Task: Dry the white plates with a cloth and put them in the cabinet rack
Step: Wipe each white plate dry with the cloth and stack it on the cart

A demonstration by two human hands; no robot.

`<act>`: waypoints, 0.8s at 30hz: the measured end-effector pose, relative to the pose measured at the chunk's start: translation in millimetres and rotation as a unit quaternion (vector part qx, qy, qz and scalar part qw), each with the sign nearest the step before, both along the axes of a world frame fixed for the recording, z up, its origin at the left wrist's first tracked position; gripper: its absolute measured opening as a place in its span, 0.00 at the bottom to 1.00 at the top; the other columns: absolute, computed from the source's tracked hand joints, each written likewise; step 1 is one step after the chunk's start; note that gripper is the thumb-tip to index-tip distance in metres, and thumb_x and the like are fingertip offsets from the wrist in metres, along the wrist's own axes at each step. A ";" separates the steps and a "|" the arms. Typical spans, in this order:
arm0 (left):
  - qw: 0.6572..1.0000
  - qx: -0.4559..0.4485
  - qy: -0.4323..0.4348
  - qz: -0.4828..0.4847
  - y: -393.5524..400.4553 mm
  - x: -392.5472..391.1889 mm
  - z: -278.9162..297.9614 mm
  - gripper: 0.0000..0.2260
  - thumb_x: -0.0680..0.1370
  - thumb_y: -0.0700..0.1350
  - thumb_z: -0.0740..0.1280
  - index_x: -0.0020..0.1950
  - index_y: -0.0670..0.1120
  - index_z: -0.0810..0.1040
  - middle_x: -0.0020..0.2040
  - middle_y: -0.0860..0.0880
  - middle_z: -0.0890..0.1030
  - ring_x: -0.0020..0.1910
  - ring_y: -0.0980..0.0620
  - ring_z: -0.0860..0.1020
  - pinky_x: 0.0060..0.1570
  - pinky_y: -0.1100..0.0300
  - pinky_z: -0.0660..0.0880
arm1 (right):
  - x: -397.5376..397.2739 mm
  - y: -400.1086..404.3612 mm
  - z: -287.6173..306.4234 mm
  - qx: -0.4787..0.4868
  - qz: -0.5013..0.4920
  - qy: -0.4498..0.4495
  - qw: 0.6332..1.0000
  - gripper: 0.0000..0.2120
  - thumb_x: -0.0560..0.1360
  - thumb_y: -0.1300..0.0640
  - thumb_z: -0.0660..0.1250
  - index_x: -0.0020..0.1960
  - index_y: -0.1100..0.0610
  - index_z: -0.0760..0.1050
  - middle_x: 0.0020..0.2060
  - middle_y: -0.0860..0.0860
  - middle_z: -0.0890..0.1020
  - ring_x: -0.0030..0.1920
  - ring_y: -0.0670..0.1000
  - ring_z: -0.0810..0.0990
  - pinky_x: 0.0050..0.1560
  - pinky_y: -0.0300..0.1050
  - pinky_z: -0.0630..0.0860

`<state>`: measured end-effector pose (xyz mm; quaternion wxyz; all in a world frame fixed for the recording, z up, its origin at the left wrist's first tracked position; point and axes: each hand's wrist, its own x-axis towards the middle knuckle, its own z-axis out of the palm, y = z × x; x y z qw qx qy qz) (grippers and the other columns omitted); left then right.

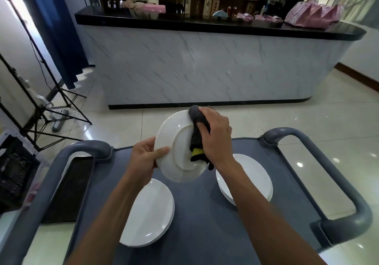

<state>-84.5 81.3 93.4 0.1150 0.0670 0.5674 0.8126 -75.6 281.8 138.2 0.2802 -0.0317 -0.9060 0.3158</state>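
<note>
My left hand [144, 158] grips the left rim of a white plate [174, 141], thumb across its underside, holding it tilted above the cart with its base ring facing me. My right hand [213, 135] clutches a dark grey cloth [198, 121] with a yellow patch and presses it against the right part of the plate's underside. Below, a stack of white plates [151, 211] lies on the cart's left. Another stack of white plates [250, 176] lies on the right, partly hidden by my right forearm.
The plates rest on a grey cart top [201, 213] with raised grey handles left [86, 148] and right [336, 182]. A marble-fronted counter [205, 63] with a black top stands ahead; two people are behind it. Black tripod legs [51, 104] and a black crate [14, 168] stand at left.
</note>
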 end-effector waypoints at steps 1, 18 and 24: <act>1.000 -0.005 0.004 -0.001 1.3 0.3 0.1 0.15 0.71 0.39 0.72 0.57 0.40 0.83 0.52 0.35 0.83 0.46 0.40 0.81 0.47 0.47 0.76 | 0.0 -3.9 0.9 0.010 0.007 -0.002 1.000 0.20 0.80 0.59 0.65 0.71 0.50 0.73 0.69 0.47 0.75 0.65 0.56 0.71 0.64 0.53 0.68; 0.994 -0.080 0.071 -0.005 46.5 -1.2 2.4 0.08 0.74 0.35 0.72 0.53 0.39 0.84 0.46 0.37 0.85 0.43 0.41 0.82 0.41 0.49 0.80 | 18.1 26.7 -22.1 0.006 0.029 0.032 0.999 0.23 0.77 0.62 0.68 0.71 0.53 0.73 0.68 0.48 0.75 0.64 0.53 0.72 0.68 0.43 0.67; 0.966 -0.206 0.157 -0.001 95.8 4.7 9.1 0.04 0.76 0.36 0.71 0.50 0.40 0.84 0.42 0.41 0.85 0.42 0.37 0.82 0.42 0.42 0.80 | 32.5 81.8 -24.7 -0.031 -0.010 0.027 0.999 0.24 0.75 0.65 0.67 0.70 0.51 0.74 0.67 0.45 0.76 0.64 0.49 0.71 0.67 0.30 0.61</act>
